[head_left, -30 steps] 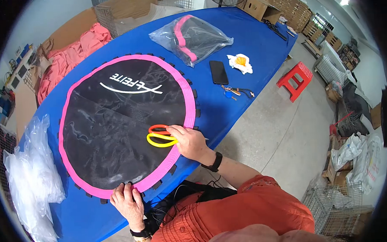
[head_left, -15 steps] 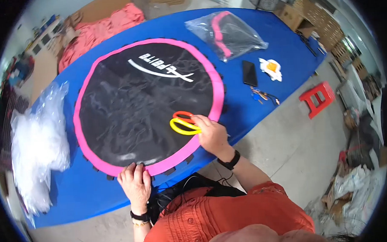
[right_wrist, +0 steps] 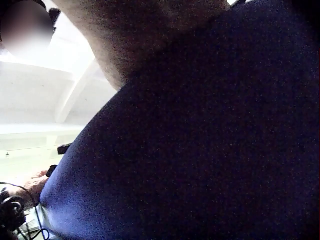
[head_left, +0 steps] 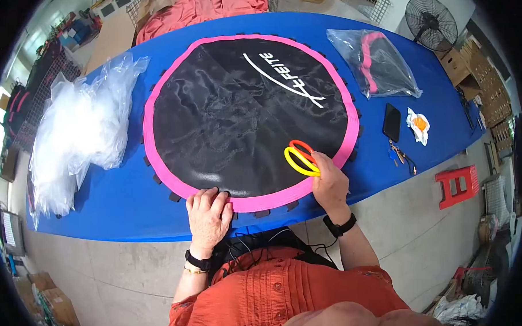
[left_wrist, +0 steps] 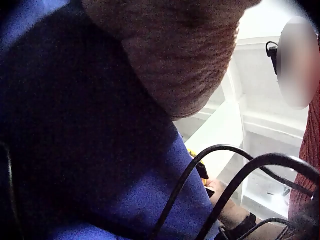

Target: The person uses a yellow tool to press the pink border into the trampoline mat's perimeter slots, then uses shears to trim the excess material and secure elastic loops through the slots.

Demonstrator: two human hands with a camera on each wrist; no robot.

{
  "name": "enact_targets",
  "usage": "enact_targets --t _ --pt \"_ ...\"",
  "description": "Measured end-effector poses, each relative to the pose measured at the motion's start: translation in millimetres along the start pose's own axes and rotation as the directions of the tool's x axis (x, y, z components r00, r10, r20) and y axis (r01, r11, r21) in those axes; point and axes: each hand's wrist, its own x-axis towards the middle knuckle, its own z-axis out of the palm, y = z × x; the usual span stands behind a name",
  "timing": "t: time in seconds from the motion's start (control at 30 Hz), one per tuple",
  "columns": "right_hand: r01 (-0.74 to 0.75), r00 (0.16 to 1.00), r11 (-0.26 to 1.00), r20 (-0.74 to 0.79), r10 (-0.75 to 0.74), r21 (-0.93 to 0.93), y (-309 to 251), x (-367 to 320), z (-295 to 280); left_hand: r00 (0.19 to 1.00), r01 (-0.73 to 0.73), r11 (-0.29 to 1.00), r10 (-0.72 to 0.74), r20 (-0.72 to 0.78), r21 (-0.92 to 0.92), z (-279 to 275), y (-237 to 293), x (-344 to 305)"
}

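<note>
A round black trampoline mat (head_left: 236,123) with a pink border, black edge tabs and white lettering lies spread on the blue-covered table. My left hand (head_left: 208,216) grips its near border, fingers bent over the pink band; the thumb is hidden. At the mat's near right border my right hand (head_left: 330,180) holds scissors with one yellow and one red handle (head_left: 298,161). The handle loops point away from me over the black mesh, and the blades are hidden by the hand. Both wrist views show mostly dark wrist and blue tablecloth (left_wrist: 175,195).
Clear plastic bags (head_left: 82,135) are heaped at the table's left. A bagged black-and-pink piece (head_left: 378,64) lies at the back right, near a phone (head_left: 392,123), keys (head_left: 400,155) and a crumpled wrapper (head_left: 419,126). A red stool (head_left: 457,186) stands on the floor; black cables (head_left: 249,244) hang at my waist.
The head view has turned left, so the table and mat sit farther right in it. Both hands keep their places at the mat's border, the scissors still in the right.
</note>
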Motion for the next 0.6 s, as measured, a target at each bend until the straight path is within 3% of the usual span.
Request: enact_targets --t 0.6 --pt "0.039 0.999 0.998 0.004 -0.038 -0.058 7.0 -3.2 4.1 1.0 -0.003 1.0 0.003 0.005 -0.029 -3.7 0.7 0.6"
